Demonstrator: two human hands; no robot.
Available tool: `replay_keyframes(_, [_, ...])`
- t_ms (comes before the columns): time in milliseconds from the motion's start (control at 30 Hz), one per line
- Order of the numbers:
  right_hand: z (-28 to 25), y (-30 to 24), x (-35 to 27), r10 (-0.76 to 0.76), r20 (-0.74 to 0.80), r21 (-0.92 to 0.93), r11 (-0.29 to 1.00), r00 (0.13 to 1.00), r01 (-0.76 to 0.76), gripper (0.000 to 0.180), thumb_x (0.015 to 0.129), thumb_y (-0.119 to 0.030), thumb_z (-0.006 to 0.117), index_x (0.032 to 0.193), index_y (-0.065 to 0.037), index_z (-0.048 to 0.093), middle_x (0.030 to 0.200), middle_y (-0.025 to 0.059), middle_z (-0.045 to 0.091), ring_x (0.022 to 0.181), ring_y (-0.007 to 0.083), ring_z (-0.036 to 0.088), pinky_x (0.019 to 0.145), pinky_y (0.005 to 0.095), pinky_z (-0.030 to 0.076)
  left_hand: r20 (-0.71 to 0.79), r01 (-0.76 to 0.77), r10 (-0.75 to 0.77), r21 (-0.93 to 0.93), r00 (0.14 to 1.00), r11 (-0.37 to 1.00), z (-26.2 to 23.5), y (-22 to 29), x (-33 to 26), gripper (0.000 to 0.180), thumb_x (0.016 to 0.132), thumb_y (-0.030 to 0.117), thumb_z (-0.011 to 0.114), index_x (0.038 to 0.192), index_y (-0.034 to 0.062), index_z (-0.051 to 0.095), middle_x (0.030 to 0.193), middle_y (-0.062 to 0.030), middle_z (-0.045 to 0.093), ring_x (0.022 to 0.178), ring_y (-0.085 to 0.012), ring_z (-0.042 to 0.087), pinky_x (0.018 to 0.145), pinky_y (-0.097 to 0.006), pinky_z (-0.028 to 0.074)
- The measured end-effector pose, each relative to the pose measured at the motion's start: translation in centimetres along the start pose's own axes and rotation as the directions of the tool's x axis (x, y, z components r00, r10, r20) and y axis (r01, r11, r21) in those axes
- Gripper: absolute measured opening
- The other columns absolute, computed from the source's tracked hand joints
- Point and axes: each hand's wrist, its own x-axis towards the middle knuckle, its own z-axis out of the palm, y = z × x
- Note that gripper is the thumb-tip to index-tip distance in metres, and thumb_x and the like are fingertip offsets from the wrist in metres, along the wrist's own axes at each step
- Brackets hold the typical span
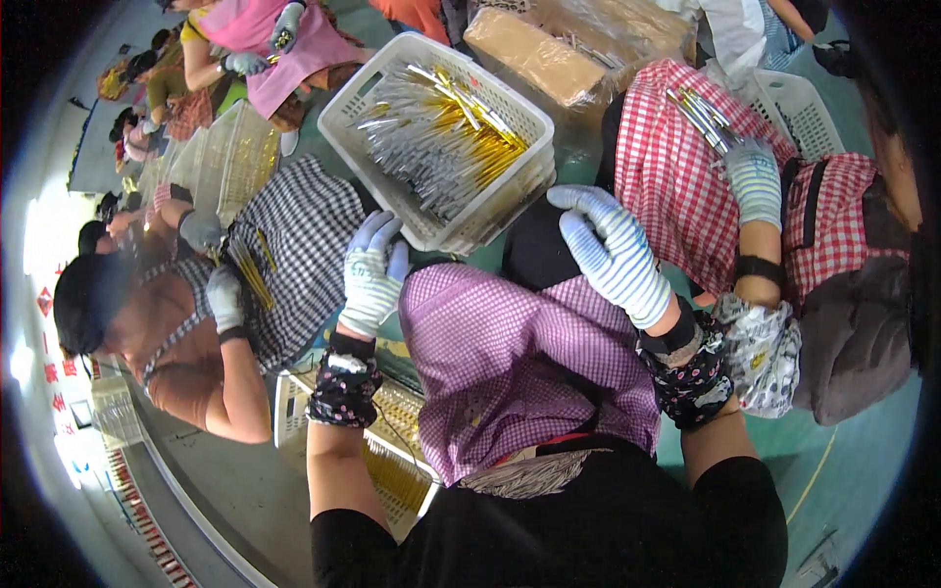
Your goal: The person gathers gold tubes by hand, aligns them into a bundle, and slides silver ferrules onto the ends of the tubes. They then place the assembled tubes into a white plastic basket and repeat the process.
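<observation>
My left hand [372, 279], in a white and grey-blue glove, is raised just in front of the near left corner of a white plastic basket [343, 113]. Its fingers point up with the thumb apart, and nothing shows in it. My right hand [616, 253], in a blue-striped glove, hovers to the right above my lap. The fingers are stretched out and the palm side holds nothing that I can see. Inside the basket lies a heap of slim, pointed silver and gold sticks [441, 142]. A purple checked apron [490, 323] covers my lap between both hands.
At left, a person in a black checked apron [304, 216] holds several gold sticks [253, 274]. At right, a gloved hand [755, 186] grips a bundle of silver sticks [701, 118]. A cardboard box [534, 59] stands behind; another basket [431, 490] sits low at my left.
</observation>
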Motion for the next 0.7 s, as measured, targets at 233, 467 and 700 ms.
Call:
replay_keyframes(233, [3.6, 5.3, 14.8, 0.378, 0.068, 0.749, 0.592, 0.923, -0.297, 0.038, 0.100, -0.031, 0.050, 0.126, -0.002, 0.055, 0.114, 0.0071, 0.064, 0.099, 0.0176, 0.063, 0.089, 0.0319, 0.052, 0.362, 0.237, -0.274, 0.143, 0.891, 0.961, 8.0, -7.0, 9.3, 0.036, 0.093, 0.029, 0.056, 0.121, 0.0066, 0.061, 0.118, -0.0217, 0.063, 0.109, -0.0397, 0.059, 0.094, -0.044, 0.048])
replay_keyframes(467, [14.0, 18.1, 27.8, -0.187, -0.132, -0.647, 0.760, 0.973, 0.059, 0.010, 0.081, -0.011, 0.057, 0.083, -0.003, 0.061, 0.066, 0.0141, 0.064, 0.061, 0.0291, 0.066, 0.054, 0.0415, 0.049, 0.351, 0.379, -0.399, 0.127, 0.847, 0.916, 16.8, -16.4, 17.4, 0.048, 0.096, 0.041, 0.041, 0.123, 0.0059, 0.060, 0.115, -0.0265, 0.063, 0.111, -0.0433, 0.057, 0.097, -0.047, 0.045])
replay_keyframes(700, [29.4, 35.5, 23.8, 0.534, -0.180, -0.679, 0.541, 0.826, -0.497, 0.015, 0.083, -0.019, 0.058, 0.086, -0.012, 0.072, 0.079, 0.0076, 0.071, 0.075, 0.0278, 0.070, 0.062, 0.0436, 0.052, 0.703, 0.222, -0.311, 0.218, 0.639, 0.950, 22.6, -17.9, 21.9, 0.046, 0.095, 0.039, 0.042, 0.123, 0.0074, 0.062, 0.112, -0.0273, 0.063, 0.110, -0.0432, 0.059, 0.096, -0.050, 0.045])
